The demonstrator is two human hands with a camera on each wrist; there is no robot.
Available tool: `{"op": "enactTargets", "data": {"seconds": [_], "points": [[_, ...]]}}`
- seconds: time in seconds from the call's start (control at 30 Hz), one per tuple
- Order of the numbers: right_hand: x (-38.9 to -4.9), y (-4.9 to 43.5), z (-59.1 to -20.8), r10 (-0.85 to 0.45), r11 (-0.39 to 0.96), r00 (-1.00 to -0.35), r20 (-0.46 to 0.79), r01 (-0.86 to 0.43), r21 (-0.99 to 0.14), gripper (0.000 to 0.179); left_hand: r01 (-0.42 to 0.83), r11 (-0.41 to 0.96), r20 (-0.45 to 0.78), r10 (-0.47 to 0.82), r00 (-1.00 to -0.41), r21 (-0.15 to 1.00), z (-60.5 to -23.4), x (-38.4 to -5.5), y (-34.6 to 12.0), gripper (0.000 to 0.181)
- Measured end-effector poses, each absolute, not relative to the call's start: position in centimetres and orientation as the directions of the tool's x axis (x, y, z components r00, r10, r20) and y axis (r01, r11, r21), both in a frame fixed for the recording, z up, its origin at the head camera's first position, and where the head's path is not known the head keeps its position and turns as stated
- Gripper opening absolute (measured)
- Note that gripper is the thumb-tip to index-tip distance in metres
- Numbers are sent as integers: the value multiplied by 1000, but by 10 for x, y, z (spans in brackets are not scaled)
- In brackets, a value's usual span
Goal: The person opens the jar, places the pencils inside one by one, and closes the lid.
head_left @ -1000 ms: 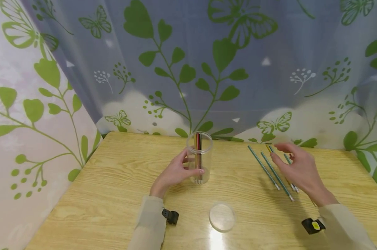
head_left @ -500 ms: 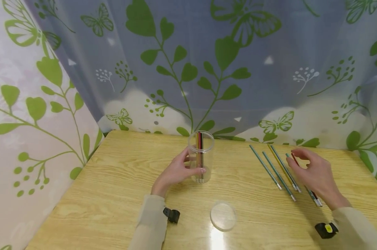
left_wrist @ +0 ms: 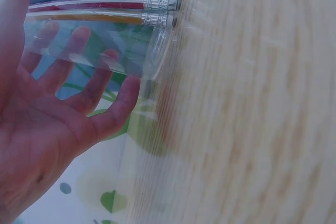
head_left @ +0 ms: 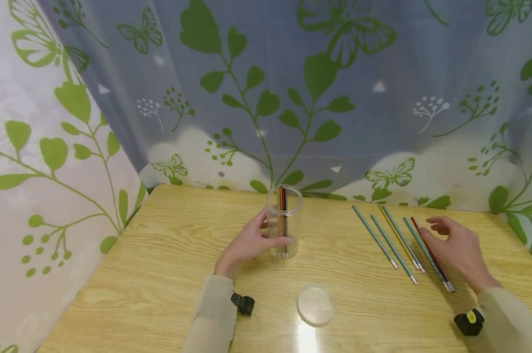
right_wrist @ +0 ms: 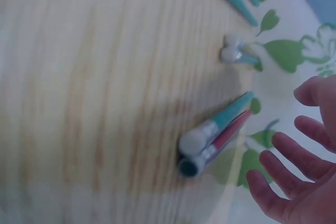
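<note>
My left hand (head_left: 248,242) holds a clear plastic jar (head_left: 294,230) upright on the table, thumb in front and fingers behind. Three pencils (left_wrist: 100,3), dark, red and yellow, stand inside with their eraser ends at the bottom. My right hand (head_left: 457,245) hovers at the right of a red pencil (head_left: 432,255), its thumb near the upper part. Fingers spread apart with nothing between them show in the right wrist view. A teal pencil (head_left: 418,242) lies along the red one, eraser ends together.
Left of that pair lie a yellow pencil (head_left: 397,236), a blue one against it, and two teal pencils (head_left: 375,238) further left. A round clear lid (head_left: 316,305) rests on the wooden table (head_left: 160,294) near the front. A patterned curtain (head_left: 248,98) hangs behind.
My right hand has moved right, off the yellow and blue pencils and then off the red and teal pair, so more of them shows. My left hand keeps its hold on the jar.
</note>
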State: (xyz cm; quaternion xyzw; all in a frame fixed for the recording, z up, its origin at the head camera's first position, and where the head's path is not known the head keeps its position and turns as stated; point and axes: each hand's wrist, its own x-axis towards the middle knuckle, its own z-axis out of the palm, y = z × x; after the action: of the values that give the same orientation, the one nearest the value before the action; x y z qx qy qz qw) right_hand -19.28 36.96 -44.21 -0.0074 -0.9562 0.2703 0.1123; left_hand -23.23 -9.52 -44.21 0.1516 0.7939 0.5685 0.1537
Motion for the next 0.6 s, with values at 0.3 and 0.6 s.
{"op": "enactTargets", "data": {"seconds": [0.3,0.6], "points": [[-207,386,-449,67,866,-990,122,-3,-501,52,66,313,-73,413,-908,947,-442,-232,-95,82],[-222,390,-448,-9,900,-999,47,-29,-436,52,62,301,-71,412,-908,952,-441,-232,-95,82]]}}
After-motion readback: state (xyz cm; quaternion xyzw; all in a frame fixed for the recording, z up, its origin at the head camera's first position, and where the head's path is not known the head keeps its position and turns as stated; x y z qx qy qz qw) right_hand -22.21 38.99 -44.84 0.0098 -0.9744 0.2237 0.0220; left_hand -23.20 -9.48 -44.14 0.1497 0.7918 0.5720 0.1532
